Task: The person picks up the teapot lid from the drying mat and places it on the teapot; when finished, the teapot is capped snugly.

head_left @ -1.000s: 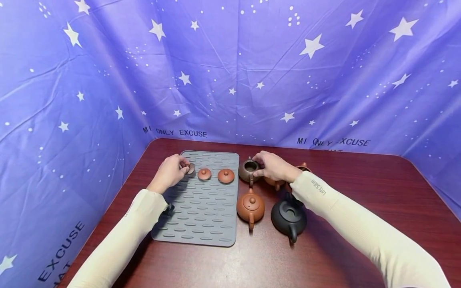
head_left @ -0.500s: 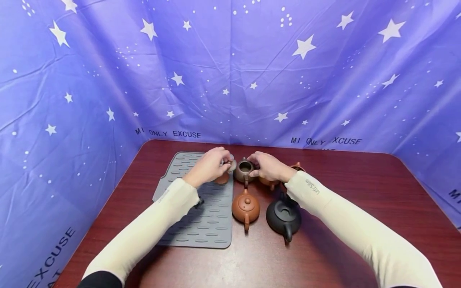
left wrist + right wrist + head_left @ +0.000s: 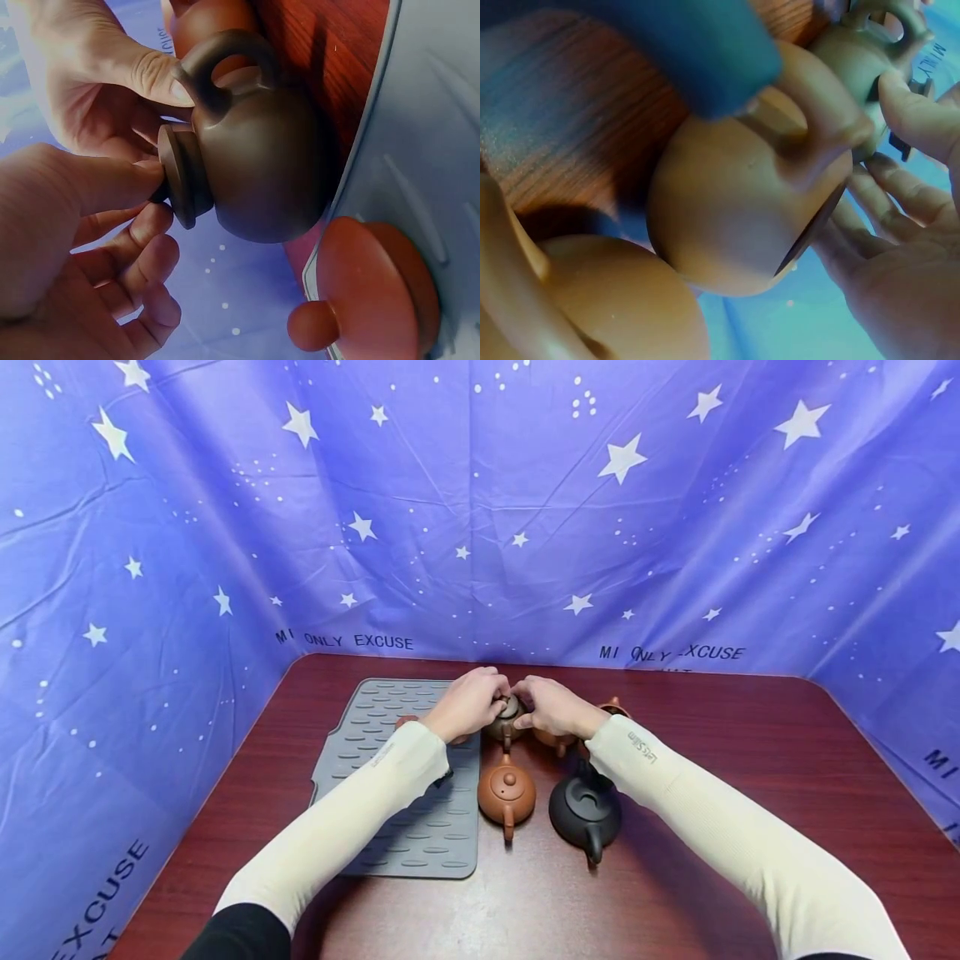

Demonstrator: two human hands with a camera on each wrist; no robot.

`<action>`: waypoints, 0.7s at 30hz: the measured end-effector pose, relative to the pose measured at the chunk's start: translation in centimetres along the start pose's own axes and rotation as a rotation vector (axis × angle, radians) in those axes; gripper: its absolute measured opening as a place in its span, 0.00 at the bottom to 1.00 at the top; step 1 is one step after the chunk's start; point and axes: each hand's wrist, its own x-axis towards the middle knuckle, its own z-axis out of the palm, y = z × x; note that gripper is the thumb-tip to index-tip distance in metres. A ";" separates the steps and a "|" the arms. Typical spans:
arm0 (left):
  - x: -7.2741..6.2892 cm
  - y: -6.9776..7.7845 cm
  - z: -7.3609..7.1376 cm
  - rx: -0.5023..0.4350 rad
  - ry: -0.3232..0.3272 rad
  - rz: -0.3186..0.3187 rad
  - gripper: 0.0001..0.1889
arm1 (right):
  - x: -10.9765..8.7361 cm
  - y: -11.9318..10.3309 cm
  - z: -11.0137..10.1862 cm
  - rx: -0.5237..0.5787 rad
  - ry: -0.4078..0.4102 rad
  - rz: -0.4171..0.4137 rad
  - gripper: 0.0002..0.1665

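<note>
By its knob, my left hand (image 3: 472, 700) pinches a small brown teapot lid (image 3: 180, 176). The lid is at the mouth of the brown teapot (image 3: 262, 165), tilted a little against it; whether it is fully seated I cannot tell. My right hand (image 3: 555, 706) holds that teapot from the right, its thumb near the handle and its fingers on the far side. An orange lid (image 3: 367, 289) lies on the grey mat (image 3: 450, 831) below my left wrist. Another orange lid (image 3: 407, 720) is mostly hidden by my left arm.
An orange teapot with its lid on (image 3: 507, 793) stands in front of the brown one. To its right is a black teapot (image 3: 577, 818). Uncovered orange teapots (image 3: 727, 202) stand close beside my right hand and wrist, partly hidden. A starry cloth (image 3: 480, 527) hangs behind the table.
My left hand has carried the brown lid rightward from the mat to the brown teapot's mouth. My right hand has stayed at the teapot. The head view has shifted slightly.
</note>
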 end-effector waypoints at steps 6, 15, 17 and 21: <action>0.1 0.0 0.1 0.027 -0.036 -0.037 0.05 | 0.3 -0.3 -0.1 0.018 -0.016 0.013 0.29; 0.0 0.0 0.3 0.003 -0.060 -0.081 0.07 | 0.5 -0.5 -0.1 0.026 -0.027 0.017 0.28; -0.1 0.0 0.2 -0.004 -0.062 -0.076 0.08 | 0.4 -0.2 -0.2 0.037 -0.032 0.007 0.29; -0.9 -0.4 -0.8 -0.043 -0.052 -0.087 0.12 | 0.0 0.4 -0.9 0.083 -0.025 -0.018 0.31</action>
